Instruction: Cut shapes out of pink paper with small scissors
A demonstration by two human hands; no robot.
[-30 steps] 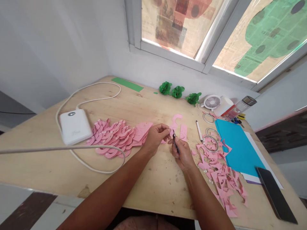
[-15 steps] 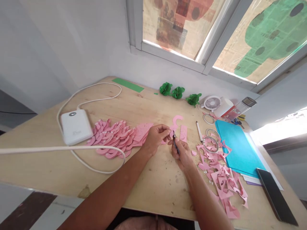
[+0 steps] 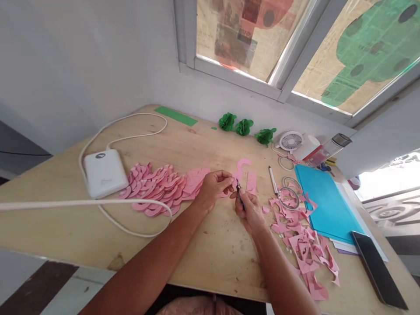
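My left hand has its thumb and fingers pinched on the edge of a pink paper piece. My right hand is wrapped round a small black-handled cutting tool, its pointed metal tip against or close beside that paper. The tool's exact kind is partly hidden by my fingers. Just beyond my hands lies a curved pink paper strip, and a pink rectangle is right of the tip. Left of my left hand spreads a pile of wavy pink paper cutouts.
Pink scraps lie right of my right forearm, near tape rings, a pen, blue sheets and a phone. A white power bank with a looping cable is left. Green paper flowers and a fan stand behind.
My hands, the paper and the tool stay almost in place. The view has shifted very slightly, and more shows outside at the right edge.
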